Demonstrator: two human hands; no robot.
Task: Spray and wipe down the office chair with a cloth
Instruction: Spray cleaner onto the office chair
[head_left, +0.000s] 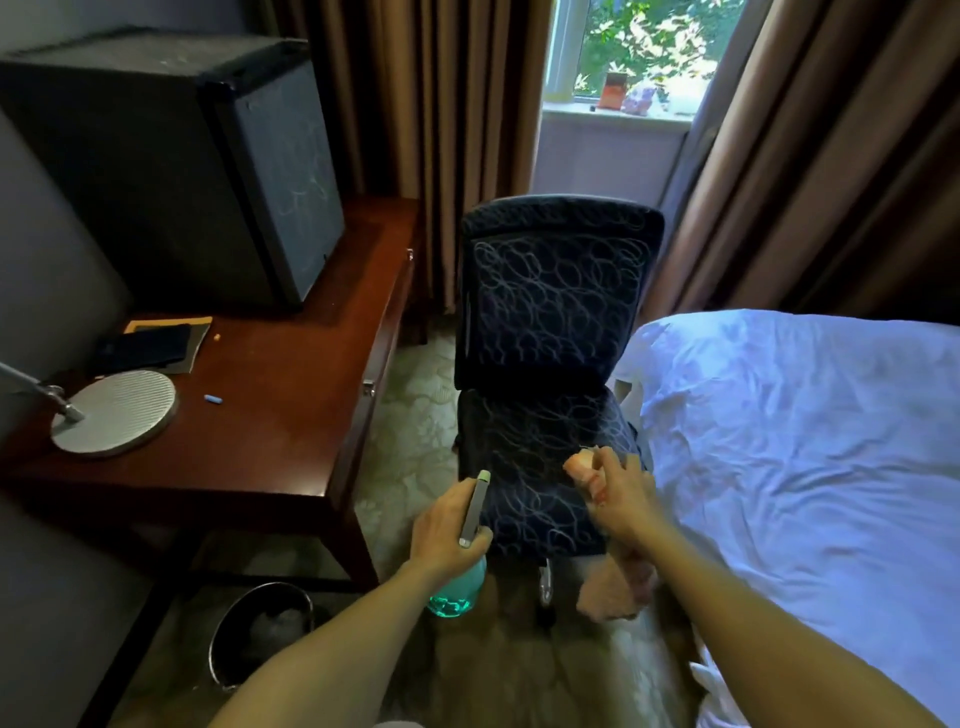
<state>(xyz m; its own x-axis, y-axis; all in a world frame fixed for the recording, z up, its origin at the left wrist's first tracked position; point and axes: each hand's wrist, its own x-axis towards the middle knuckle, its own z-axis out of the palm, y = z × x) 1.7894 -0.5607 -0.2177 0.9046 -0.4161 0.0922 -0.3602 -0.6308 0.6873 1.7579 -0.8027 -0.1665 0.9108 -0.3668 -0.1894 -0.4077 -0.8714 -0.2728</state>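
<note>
The left hand (447, 525) grips a teal translucent spray bottle with a grey head (474, 506) at the front left corner of the dark navy, scribble-patterned fabric office chair (550, 312). The chair stands on the floor between the reddish wooden desk (291, 405) and the white-sheeted bed (805, 426). The right hand (621, 493) clutches a bunched peach cloth (582, 467) over the seat's front right edge. Mist could drift onto the bed just beside the seat, and a hard wipe might push the chair away.

Dim room lit by daylight from the window (644, 47), corners shadowed, soft focus, wide-angle bending at edges
</note>
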